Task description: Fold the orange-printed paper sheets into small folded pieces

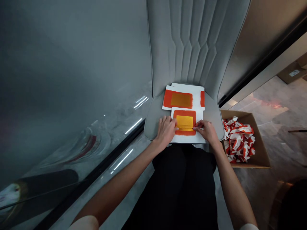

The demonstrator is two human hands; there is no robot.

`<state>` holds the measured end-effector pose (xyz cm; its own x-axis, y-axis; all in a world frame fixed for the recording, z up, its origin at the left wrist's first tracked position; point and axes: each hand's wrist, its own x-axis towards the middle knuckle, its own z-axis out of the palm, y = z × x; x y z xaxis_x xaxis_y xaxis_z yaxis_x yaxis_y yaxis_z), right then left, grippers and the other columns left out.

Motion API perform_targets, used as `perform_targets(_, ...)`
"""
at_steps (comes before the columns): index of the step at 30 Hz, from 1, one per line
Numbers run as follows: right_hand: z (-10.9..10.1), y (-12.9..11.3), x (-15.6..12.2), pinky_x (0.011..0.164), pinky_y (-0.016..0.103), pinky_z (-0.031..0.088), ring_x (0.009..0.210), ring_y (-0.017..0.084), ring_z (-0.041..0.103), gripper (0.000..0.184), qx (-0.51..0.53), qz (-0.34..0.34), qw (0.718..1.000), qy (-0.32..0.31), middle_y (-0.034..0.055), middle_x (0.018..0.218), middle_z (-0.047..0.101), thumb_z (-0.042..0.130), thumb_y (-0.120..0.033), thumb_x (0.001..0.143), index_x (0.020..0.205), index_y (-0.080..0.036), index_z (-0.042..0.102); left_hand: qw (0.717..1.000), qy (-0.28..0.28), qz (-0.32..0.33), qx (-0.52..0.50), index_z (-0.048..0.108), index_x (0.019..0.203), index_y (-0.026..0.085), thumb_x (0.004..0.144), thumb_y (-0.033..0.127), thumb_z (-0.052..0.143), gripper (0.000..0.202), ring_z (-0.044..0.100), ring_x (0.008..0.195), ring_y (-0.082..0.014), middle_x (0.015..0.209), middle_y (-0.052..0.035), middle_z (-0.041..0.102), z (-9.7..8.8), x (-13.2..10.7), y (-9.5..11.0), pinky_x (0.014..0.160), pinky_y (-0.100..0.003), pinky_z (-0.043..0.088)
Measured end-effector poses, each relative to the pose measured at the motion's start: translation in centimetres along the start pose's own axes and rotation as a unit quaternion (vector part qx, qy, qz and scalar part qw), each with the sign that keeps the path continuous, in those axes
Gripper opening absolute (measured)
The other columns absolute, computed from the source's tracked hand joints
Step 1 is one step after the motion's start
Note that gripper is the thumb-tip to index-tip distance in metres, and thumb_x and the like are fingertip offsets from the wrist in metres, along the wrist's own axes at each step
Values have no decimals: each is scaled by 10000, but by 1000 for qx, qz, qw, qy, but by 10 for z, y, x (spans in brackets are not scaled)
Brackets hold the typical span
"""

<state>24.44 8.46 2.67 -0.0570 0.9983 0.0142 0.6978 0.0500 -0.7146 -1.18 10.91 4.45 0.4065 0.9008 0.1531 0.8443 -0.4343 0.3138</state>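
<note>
On the chair seat lies a sheet of white paper (187, 139) with an orange-red painted block (184, 112). A shiny gold foil sheet (184, 120) covers the middle of that block, and a crease or raised edge runs across its lower part. My left hand (166, 129) pinches the foil's lower left corner between thumb and fingers. At the lower right corner, my right hand (206, 130) pinches the same edge with thumb and forefinger. Just beyond, another white sheet bears a red painted block (168, 98) with a duller gold rectangle (181, 100) on it.
The grey padded chair (160, 48) faces me, its back rising beyond the papers. To its right, a cardboard box (260, 151) holds many folded red and white paper pieces (240, 140). A glossy grey panel (72, 64) stands at left. Another carton (291, 71) sits far right.
</note>
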Motion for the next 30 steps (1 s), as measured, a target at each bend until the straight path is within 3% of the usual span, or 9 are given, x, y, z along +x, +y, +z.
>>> perform_targets(4,2,11,-10,753,341,446,793,223,610,221,-20,-43,998,52,59,820,684,697,-425,941,907,-208,723,974,-76,215,7,696,1116,177,971,30,464,310,544,1039,-260,1067,-103,632,0,-4,5,910,-379,443)
perform_targets(7,4,14,-15,799,361,452,827,236,590,216,-36,-54,994,87,61,847,644,689,-414,951,968,-201,715,956,-77,281,38,641,1292,149,1011,61,439,357,552,1051,-252,1114,-108,636,4,-10,0,940,-370,447)
perform_targets(10,8,7,-20,860,402,456,912,271,564,195,-102,-52,986,118,91,921,636,666,-384,970,1025,-205,718,959,-53,272,65,578,1389,144,1044,77,393,397,573,1056,-244,1143,-119,643,10,-17,-3,952,-369,451)
perform_targets(13,14,-14,-25,949,484,434,1034,320,549,198,-215,-81,967,111,146,1066,664,540,-243,1022,1092,-211,723,959,-50,267,81,563,1399,146,1053,70,351,413,591,1068,-241,1159,-129,648,14,-23,0,976,-378,455)
perform_targets(15,18,-30,-29,1000,508,436,1095,327,563,311,-247,-136,958,51,167,1153,674,445,-146,1030,1182,-198,711,958,-57,262,97,564,1393,124,1051,67,337,414,596,1079,-251,1157,-140,651,14,-24,3,989,-391,463)
perform_targets(18,19,-41,-32,1103,477,463,1259,310,575,383,-212,-227,948,-66,179,1354,648,425,-193,1064,1388,-154,625,959,-70,253,107,582,1364,92,1045,79,356,391,597,1119,-272,1196,-158,648,15,-28,5,998,-401,487)
perform_targets(21,8,-26,-38,1228,466,408,1469,274,471,499,-154,-261,943,-136,154,1554,537,436,-311,1094,1567,-155,458,963,-61,245,94,550,1419,89,1031,79,384,423,579,1220,-286,1298,-171,628,18,-34,2,1053,-411,488)
perform_targets(24,-11,3,-49,1289,510,322,1572,240,332,587,-138,-270,937,-175,79,1665,406,442,-360,1101,1657,-256,284,966,-37,244,74,482,1500,82,1038,86,369,476,541,1317,-290,1392,-183,599,27,-41,-5,1120,-427,462)
perform_targets(30,-24,34,-73,1301,567,249,1593,247,278,735,-217,-233,941,-113,75,1705,309,488,-365,1084,1689,-300,75,971,-18,236,32,432,1548,73,1112,317,363,504,490,1399,-302,1476,-192,565,43,-48,-21,1155,-430,437)
